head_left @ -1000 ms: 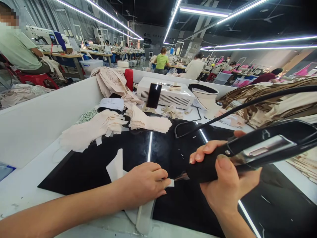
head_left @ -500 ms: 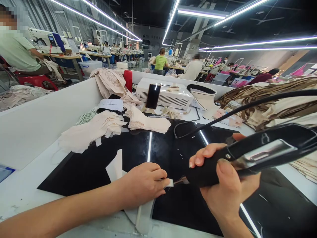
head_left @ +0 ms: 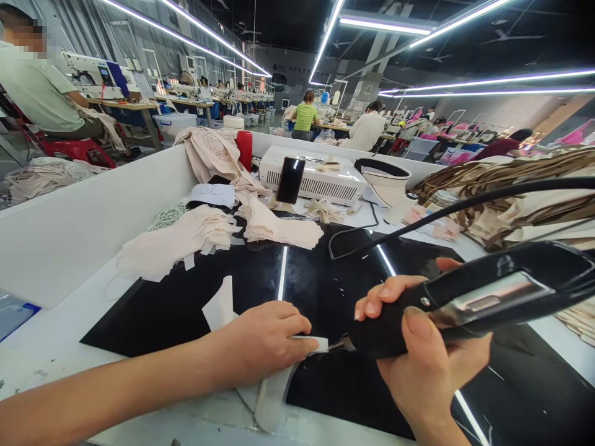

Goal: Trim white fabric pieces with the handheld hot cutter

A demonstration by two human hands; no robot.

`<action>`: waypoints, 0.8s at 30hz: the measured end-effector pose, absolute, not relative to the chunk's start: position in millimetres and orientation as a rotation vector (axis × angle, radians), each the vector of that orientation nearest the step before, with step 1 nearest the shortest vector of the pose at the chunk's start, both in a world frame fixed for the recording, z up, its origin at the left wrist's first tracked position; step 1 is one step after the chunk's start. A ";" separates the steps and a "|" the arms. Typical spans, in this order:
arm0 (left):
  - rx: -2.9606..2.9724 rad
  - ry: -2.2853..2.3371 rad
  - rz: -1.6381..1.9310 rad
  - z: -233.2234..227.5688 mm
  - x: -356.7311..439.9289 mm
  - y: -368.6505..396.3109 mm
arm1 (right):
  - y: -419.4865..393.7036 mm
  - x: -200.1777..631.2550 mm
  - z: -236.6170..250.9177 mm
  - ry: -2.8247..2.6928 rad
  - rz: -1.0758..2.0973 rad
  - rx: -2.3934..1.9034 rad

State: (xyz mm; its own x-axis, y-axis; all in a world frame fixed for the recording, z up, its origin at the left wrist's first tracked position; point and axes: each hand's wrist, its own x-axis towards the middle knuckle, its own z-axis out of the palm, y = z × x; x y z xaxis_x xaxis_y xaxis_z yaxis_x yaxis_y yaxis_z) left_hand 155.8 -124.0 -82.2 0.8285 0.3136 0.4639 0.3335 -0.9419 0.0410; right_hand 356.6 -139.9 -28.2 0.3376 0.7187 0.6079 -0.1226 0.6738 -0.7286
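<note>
Left hand point(head_left: 263, 342) shifted, pinching white strip point(head_left: 321, 345) — narrow, more exposed — right hand point(head_left: 428, 365) clasping black tool point(head_left: 493, 296)

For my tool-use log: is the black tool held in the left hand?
No, the right hand grips the black tool, while the left hand holds a white strip.
</note>
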 end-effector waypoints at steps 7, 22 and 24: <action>-2.969 -0.563 -0.710 -83.8 143.8 -133.8 | -144.8 359.3 -28.6 -1.117 0.591 -0.655; -2.987 -0.618 -0.834 -92.8 141.3 -139.4 | -136.8 353.2 -18.7 -1.027 0.557 -0.713; -2.993 -0.616 -0.839 -92.6 141.0 -139.6 | -136.4 352.9 -20.4 -1.038 0.560 -0.713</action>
State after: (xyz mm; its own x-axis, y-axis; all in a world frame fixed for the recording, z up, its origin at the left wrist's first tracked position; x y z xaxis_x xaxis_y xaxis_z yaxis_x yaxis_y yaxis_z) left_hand 141.0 -139.6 -92.6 0.7843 0.3741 0.4948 0.3598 -0.9242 0.1285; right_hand 352.9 -136.4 -20.4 0.4080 0.7137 0.5694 -0.0835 0.6502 -0.7552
